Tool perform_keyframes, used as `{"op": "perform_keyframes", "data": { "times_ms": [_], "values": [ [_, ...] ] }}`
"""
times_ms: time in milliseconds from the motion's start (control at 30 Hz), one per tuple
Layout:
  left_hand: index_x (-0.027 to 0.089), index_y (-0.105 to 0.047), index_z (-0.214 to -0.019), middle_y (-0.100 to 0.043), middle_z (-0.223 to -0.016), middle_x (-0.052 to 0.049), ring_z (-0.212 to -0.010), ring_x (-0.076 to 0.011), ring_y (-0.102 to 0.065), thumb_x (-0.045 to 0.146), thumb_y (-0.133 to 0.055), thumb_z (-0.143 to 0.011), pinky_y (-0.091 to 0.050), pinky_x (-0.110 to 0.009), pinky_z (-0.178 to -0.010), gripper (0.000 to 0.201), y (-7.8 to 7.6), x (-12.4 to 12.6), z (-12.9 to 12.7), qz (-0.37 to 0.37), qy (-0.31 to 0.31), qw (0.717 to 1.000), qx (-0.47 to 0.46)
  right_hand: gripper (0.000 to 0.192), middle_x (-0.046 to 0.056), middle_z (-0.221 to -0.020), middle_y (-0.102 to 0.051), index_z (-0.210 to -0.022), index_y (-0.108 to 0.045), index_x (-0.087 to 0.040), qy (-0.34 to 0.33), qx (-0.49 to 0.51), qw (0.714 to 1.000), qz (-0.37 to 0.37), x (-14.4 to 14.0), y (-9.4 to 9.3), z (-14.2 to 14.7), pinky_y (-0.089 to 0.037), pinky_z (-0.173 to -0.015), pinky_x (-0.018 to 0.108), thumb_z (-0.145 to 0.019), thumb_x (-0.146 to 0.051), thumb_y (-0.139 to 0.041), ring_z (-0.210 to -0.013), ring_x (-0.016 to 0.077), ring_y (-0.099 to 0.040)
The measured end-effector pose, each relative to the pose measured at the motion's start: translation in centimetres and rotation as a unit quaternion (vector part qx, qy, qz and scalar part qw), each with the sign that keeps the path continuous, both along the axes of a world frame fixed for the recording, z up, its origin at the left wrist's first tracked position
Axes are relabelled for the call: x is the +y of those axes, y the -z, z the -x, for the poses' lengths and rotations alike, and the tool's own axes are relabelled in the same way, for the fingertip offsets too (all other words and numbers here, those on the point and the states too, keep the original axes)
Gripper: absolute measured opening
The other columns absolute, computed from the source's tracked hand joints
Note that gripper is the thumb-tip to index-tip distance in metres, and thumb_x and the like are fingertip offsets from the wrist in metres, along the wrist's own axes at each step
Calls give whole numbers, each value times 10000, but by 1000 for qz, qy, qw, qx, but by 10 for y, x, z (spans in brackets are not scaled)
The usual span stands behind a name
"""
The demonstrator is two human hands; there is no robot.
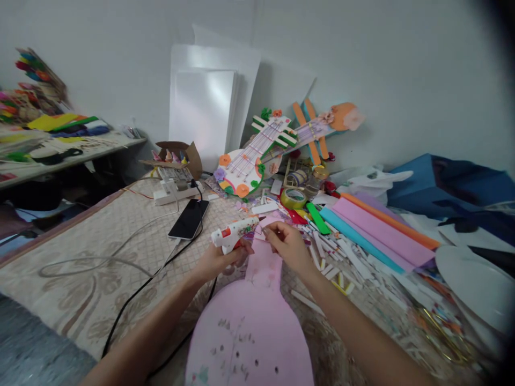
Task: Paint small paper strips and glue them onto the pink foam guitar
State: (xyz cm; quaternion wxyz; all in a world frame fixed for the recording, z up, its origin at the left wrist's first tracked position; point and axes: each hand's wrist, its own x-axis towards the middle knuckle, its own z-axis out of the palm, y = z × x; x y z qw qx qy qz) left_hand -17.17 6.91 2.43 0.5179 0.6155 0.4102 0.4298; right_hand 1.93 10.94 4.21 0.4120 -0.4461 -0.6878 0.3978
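Cluttered craft table: left hand (219, 261) fingers clench glue gun (235, 234); right hand (287, 244) fingers pinch pink foam guitar (257, 316).

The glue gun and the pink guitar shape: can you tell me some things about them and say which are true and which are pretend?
1. The left hand holds the glue gun. True.
2. The pink guitar shape is green. False: it is pink.
3. The right hand pinches at the top of the pink shape's neck. True.
4. The phone lies on the pink shape. False: it lies on the patterned cloth, to the left.
5. The tape roll is in the right hand. False: it sits farther back.
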Motion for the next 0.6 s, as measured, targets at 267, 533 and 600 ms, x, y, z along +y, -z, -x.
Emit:
{"op": "perform_keyframes", "data": {
  "times_ms": [267,533,600],
  "values": [
    [144,-660,-833,-510,-633,10,-533,-90,-442,297,-536,-816,-349,-200,-491,198,8,0,4,19,16,1000,-15,286,-70,-526,-387,-671,-473,-196,-24,-4,1000,-9,3,4,6,-305,-434,196,-867,-405,-473,-440,74,-380],
    [152,-629,-852,-474,-621,21,-479,-74,-385,318,-509,-832,-270,-182,-405,206,15,-3,-1,37,-1,999,-33,286,-40,-581,-409,-664,-438,-209,28,-53,993,-104,-1,9,8,-321,-510,226,-905,-362,-418,-541,114,-411],
    [149,-623,-854,-454,-610,29,-465,-67,-362,313,-511,-831,-263,-182,-404,200,16,-4,-4,34,-11,999,-32,246,-7,-665,-469,-680,-480,-204,53,-74,985,-146,-4,10,8,-331,-591,246,-890,-328,-452,-644,137,-447]
  ]
}}
